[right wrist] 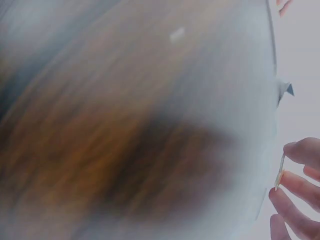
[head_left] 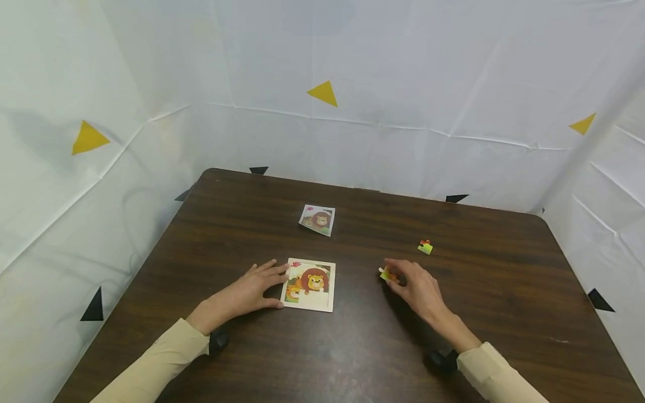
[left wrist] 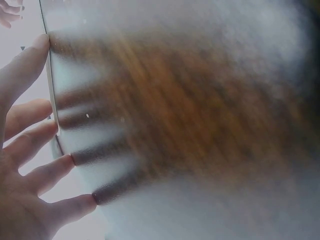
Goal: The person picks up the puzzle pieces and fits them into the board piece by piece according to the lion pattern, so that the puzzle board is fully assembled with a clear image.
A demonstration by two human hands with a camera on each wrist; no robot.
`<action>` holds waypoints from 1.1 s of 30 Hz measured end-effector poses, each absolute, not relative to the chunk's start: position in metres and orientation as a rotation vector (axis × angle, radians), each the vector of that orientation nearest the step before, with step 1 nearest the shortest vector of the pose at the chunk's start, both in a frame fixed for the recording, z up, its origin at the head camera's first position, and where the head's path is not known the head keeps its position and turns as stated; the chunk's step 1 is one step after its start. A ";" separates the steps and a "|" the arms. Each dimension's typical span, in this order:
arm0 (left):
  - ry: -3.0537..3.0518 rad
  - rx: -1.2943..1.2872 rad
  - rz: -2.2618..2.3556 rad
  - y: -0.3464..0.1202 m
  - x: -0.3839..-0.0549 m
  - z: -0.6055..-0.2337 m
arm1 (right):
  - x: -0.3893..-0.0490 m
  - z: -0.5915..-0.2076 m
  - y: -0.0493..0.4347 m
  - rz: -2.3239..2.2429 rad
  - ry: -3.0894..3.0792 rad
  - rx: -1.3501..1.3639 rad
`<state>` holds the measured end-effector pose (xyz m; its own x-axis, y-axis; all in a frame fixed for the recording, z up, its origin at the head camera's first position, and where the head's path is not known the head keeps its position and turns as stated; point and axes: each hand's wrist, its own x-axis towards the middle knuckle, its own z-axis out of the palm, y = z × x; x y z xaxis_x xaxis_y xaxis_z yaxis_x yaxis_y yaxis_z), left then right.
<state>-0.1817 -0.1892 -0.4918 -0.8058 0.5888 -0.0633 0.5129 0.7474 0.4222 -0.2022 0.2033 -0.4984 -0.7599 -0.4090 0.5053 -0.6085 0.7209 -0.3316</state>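
Observation:
A square wooden puzzle board (head_left: 308, 301) with a lion picture lies on the table, its lower right part showing bare wood. My left hand (head_left: 252, 291) rests at the board's left edge, fingers spread and thumb touching the frame. To the right of the board, my right hand (head_left: 417, 288) pinches a jigsaw puzzle piece (head_left: 387, 274) coloured green, orange and white. In the right wrist view that piece (right wrist: 280, 172) appears edge-on between thumb and fingertips. Another jigsaw piece (head_left: 425, 247), red and yellow-green, lies flat beyond the right hand.
A printed lion picture card (head_left: 317, 219) with a curled edge lies behind the board. The dark wooden table (head_left: 363, 358) has white sheeting (head_left: 378, 67) behind and at both sides, marked with yellow and black triangles.

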 end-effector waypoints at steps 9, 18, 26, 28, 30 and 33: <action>2.762 0.887 0.581 -0.189 -0.183 -0.492 | -0.195 -0.475 0.185 0.690 -2.462 0.813; 2.761 0.895 0.590 -0.189 -0.183 -0.492 | -0.190 -0.462 0.176 0.776 -2.496 0.779; 2.764 0.889 0.579 -0.190 -0.183 -0.493 | -0.187 -0.459 0.166 0.875 -2.503 0.830; 2.761 0.894 0.583 -0.190 -0.183 -0.493 | -0.186 -0.460 0.164 0.883 -2.505 0.844; 2.758 0.896 0.584 -0.190 -0.182 -0.493 | -0.186 -0.461 0.161 0.899 -2.508 0.864; 2.757 0.886 0.578 -0.190 -0.182 -0.493 | -0.186 -0.461 0.156 0.906 -2.504 0.902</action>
<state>-0.1821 -0.1899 -0.4933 -0.8037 0.5921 -0.0586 0.5187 0.7456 0.4184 -0.1863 0.1564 -0.4613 -0.7459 -0.4514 0.4898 -0.6603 0.5979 -0.4545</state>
